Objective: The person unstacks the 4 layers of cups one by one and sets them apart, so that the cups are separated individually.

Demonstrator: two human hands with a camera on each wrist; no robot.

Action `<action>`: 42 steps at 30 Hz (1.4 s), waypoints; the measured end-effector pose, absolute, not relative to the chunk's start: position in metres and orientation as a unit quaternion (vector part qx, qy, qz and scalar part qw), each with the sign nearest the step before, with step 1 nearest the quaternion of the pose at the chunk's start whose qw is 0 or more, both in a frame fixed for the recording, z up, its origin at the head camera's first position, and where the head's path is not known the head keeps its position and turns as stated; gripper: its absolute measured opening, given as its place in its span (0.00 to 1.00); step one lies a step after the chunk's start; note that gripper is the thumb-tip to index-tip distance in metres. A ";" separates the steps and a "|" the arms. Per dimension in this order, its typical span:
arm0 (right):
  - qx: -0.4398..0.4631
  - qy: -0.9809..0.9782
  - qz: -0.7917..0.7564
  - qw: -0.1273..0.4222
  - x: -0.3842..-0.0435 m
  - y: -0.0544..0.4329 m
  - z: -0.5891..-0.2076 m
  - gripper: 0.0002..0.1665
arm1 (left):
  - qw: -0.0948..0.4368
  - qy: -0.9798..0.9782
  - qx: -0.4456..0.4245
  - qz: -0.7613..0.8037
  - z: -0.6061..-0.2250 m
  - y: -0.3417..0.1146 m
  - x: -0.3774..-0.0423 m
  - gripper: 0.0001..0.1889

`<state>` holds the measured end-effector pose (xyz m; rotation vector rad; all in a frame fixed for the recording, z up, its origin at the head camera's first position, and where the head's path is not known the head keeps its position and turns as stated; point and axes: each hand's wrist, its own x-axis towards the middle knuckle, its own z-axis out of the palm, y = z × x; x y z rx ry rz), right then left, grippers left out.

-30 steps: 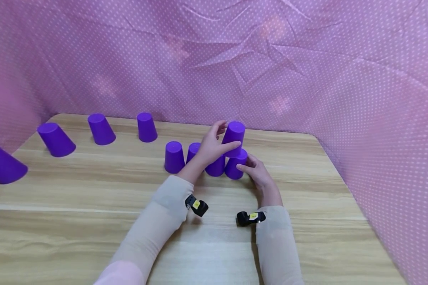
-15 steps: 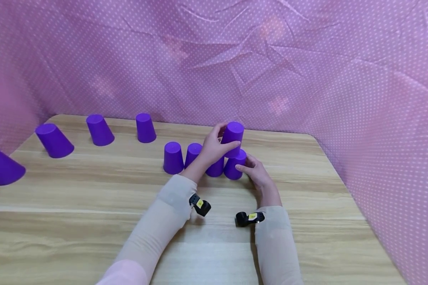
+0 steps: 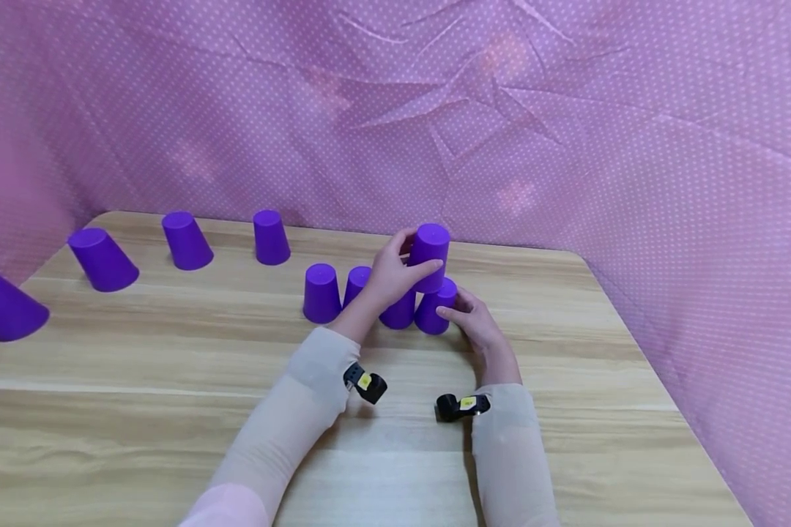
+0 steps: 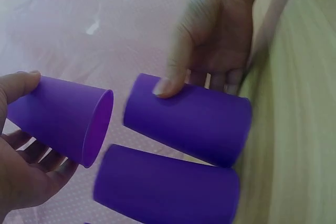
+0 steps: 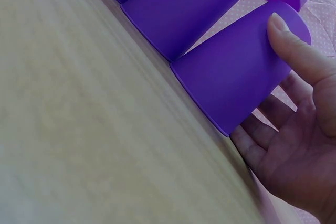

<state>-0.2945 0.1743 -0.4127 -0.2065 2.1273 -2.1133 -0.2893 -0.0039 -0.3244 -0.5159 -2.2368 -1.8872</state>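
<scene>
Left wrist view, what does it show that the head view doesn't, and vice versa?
Only the left wrist view: the inside of the raised cup, seen through its open mouth.

Only the head view: the cups spread out at left, the pale left sleeve and the black camera at its cuff.

Both: the left hand holding that raised cup, the right hand with its thumb on the row's end cup, and the wooden table.
</scene>
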 end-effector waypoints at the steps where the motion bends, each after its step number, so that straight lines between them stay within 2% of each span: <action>1: -0.071 0.706 -0.702 0.068 -0.294 0.174 -0.413 0.32 | 0.086 -0.749 -0.174 -0.633 -0.323 -0.005 -0.288 0.30; 19: -0.075 0.711 -0.697 0.054 -0.291 0.172 -0.413 0.32 | 0.107 -0.728 -0.191 -0.649 -0.304 -0.052 -0.264 0.29; 42: -0.068 0.723 -0.685 0.054 -0.294 0.172 -0.416 0.32 | 0.159 -0.747 -0.137 -0.630 -0.302 -0.139 -0.247 0.31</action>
